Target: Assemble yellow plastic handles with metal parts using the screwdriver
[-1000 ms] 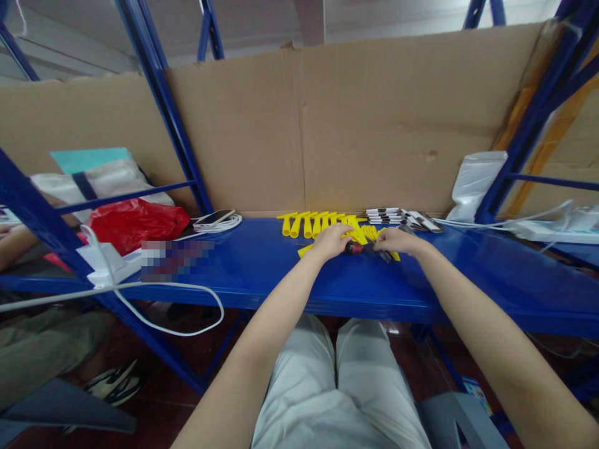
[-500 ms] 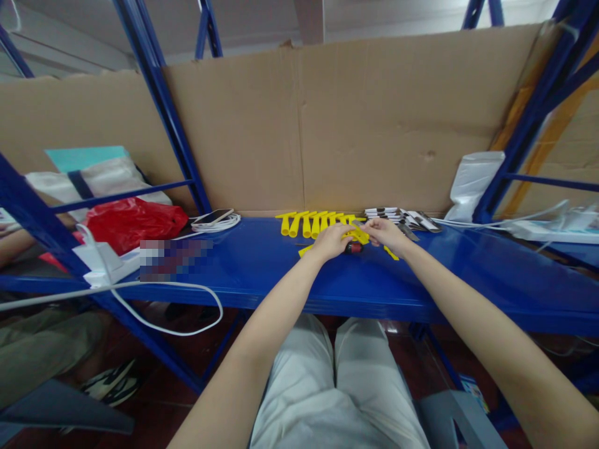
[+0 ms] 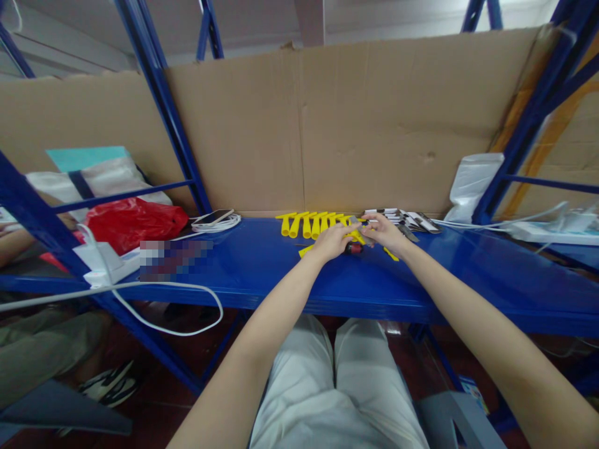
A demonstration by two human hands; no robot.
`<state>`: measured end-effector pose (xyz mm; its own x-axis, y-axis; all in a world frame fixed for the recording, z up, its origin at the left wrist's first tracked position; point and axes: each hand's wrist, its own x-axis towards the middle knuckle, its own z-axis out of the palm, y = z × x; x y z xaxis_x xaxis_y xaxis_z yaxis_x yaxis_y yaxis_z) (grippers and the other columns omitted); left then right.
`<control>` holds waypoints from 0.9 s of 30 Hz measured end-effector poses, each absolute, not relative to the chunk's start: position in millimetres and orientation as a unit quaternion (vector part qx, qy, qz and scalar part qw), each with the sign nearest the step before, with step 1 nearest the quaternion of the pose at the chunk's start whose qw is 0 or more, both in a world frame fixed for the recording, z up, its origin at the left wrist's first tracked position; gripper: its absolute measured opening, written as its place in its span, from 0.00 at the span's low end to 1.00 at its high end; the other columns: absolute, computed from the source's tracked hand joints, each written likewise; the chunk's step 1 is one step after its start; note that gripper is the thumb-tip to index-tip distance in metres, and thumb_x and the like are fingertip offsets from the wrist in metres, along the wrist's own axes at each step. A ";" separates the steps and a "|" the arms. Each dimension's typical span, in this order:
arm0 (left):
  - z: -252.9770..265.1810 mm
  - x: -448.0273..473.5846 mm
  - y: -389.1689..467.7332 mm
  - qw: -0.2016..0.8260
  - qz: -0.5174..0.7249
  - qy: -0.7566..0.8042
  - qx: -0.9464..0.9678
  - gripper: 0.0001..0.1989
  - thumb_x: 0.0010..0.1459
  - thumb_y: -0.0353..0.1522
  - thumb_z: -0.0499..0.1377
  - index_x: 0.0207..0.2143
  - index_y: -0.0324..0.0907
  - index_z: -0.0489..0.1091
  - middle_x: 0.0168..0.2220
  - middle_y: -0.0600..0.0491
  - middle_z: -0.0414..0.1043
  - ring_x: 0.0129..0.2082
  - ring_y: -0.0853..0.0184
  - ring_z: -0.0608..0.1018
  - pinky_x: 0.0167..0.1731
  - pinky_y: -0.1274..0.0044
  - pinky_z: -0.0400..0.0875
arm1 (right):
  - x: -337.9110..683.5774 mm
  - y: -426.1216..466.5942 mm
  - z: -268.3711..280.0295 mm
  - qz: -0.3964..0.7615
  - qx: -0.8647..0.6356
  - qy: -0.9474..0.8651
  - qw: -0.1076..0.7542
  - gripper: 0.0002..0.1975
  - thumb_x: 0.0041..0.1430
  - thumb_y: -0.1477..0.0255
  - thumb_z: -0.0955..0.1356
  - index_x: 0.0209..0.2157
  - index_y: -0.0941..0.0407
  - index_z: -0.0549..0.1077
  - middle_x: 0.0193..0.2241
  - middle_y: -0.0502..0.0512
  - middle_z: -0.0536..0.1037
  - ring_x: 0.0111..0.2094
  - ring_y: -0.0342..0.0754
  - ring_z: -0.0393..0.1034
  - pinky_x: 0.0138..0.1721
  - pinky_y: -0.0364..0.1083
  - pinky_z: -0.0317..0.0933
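My left hand (image 3: 333, 242) is closed on a yellow plastic handle (image 3: 357, 237), part of which shows between my two hands. My right hand (image 3: 386, 234) meets it from the right, fingers pinched at a small greyish piece too blurred to name. Just below them lies a dark red and black grip (image 3: 354, 247), like that of a screwdriver. Behind my left hand stands a row of yellow T-shaped plastic handles (image 3: 306, 226), their round hollow ends facing me. A loose yellow piece (image 3: 305, 251) pokes out beside my left wrist, and a thin yellow strip (image 3: 390, 254) lies below my right hand.
Flat black-and-white pieces (image 3: 412, 219) are piled behind my right hand on the blue shelf (image 3: 262, 274). To the left are a phone (image 3: 214, 217), coiled white cable and a red plastic bag (image 3: 135, 223). A white pouch (image 3: 475, 187) leans at the right against cardboard.
My right hand's fingers have shifted slightly and cover more of the yellow handle's right end. My left hand stays nearly in place.
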<state>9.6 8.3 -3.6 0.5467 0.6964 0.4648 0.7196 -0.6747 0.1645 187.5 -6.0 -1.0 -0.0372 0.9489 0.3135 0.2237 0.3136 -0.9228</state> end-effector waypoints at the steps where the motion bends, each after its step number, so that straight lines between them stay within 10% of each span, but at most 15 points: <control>1: -3.8 9.7 8.3 0.024 -0.252 -0.403 -0.880 0.23 0.65 0.33 0.53 0.62 0.53 0.64 0.50 0.50 0.73 0.51 0.61 0.75 0.51 0.71 0.69 | 187.1 -5.0 -2.1 0.353 -0.475 -0.627 0.506 0.21 0.49 0.69 0.73 0.42 0.54 0.62 0.20 0.40 0.68 0.17 0.38 0.61 0.20 0.39 0.59; 10: -3.8 9.0 6.1 0.040 -0.239 -0.420 -0.874 0.22 0.66 0.32 0.49 0.61 0.55 0.65 0.45 0.49 0.69 0.47 0.61 0.74 0.49 0.71 0.69 | 179.4 -9.3 1.1 0.360 -0.524 -0.611 0.472 0.07 0.61 0.71 0.67 0.32 0.55 0.63 0.15 0.42 0.65 0.15 0.38 0.57 0.18 0.38 0.53; 27: -8.9 11.0 7.5 0.108 -0.214 -0.421 -0.875 0.27 0.66 0.28 0.45 0.66 0.52 0.57 0.51 0.45 0.67 0.49 0.58 0.73 0.48 0.69 0.68 | 182.4 -12.8 2.2 0.403 -0.513 -0.597 0.467 0.13 0.61 0.75 0.66 0.23 0.57 0.64 0.14 0.45 0.65 0.13 0.36 0.55 0.16 0.37 0.47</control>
